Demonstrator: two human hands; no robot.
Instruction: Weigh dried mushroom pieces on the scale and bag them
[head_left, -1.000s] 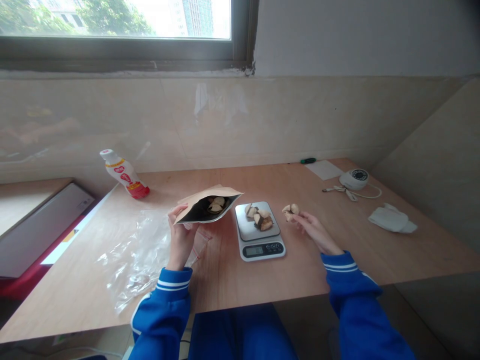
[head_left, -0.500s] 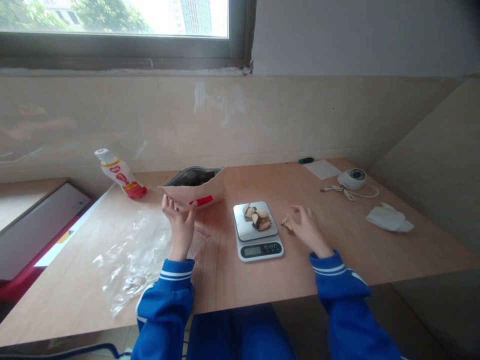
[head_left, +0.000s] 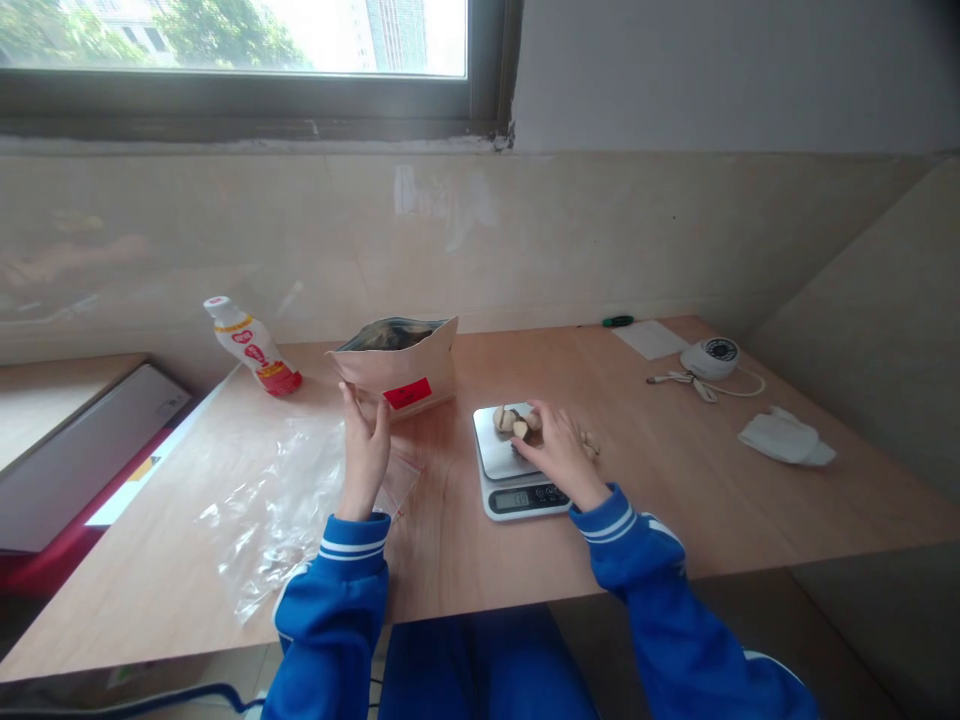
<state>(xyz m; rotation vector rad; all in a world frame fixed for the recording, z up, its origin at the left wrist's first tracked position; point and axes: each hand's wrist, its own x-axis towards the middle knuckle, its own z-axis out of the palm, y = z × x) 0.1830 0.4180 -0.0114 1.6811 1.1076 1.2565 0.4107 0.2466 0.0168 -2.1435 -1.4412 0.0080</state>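
A kraft pouch [head_left: 360, 378] with a red label stands with its top open. My left hand [head_left: 365, 455] rests at its lower front, thumb and fingers apart. A white kitchen scale [head_left: 491, 462] carries several dried mushroom pieces [head_left: 505, 419] on its metal plate. Over that plate, my right hand [head_left: 559, 452] has its thumb and fingers closed around mushroom pieces, partly covering them. More dried mushroom pieces [head_left: 591, 444] lie just right of the scale, half behind this hand. The digits on the scale's display are too small to read surely.
A crumpled clear plastic bag [head_left: 289, 500] spreads at the left. Behind it a drink bottle [head_left: 255, 348] leans. Toward the right are a white dome camera [head_left: 709, 358] with its cable, a paper sheet [head_left: 649, 340], a green-handled tool [head_left: 618, 321] and a white crumpled wrapper [head_left: 786, 437].
My right hand has moved left from the pieces beside the scale to over its plate. The pouch now stands more upright, with my left hand still at its front.
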